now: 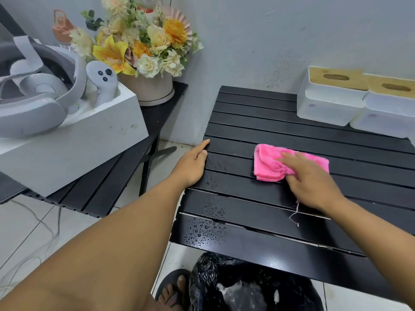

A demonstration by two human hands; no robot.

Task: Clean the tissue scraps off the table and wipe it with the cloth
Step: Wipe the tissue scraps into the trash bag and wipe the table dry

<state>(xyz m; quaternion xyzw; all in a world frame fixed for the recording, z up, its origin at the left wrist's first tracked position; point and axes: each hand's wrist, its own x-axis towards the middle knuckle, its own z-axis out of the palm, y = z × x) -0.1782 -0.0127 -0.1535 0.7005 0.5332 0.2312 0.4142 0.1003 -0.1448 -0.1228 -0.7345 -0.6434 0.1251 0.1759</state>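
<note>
Head view looks down on a black slatted table (292,131) set against a grey wall. The right hand (312,182) lies on a folded pink cloth (271,162) near the middle of the tabletop. Its fingers (289,157) are stretched across the top of the cloth and pressing it flat, only slightly bent. The thumb sits at the cloth's near edge, where the fabric bunches up. A loose pale thread (295,214) trails from under that hand toward the near side. The left hand (193,163) rests at the table's left edge with the index finger straight along the rim and the thumb beside it on the surface. Its other fingers are hidden below the edge, so whether they curl around it cannot be told. Water droplets (206,230) bead on the near-left slats, between the left forearm and the cloth. Two white tissue boxes (332,102) with wooden lids stand side by side at the far right corner, well apart from the cloth. Below the near edge, an open black plastic bag (211,277) sits on the tiled floor with white scraps (233,290) inside it, just beside a foot in a sandal (173,290). To the left, a second dark table holds a white box (89,144) containing a headset and a controller (102,75), with a pot of artificial flowers (143,46) behind.
</note>
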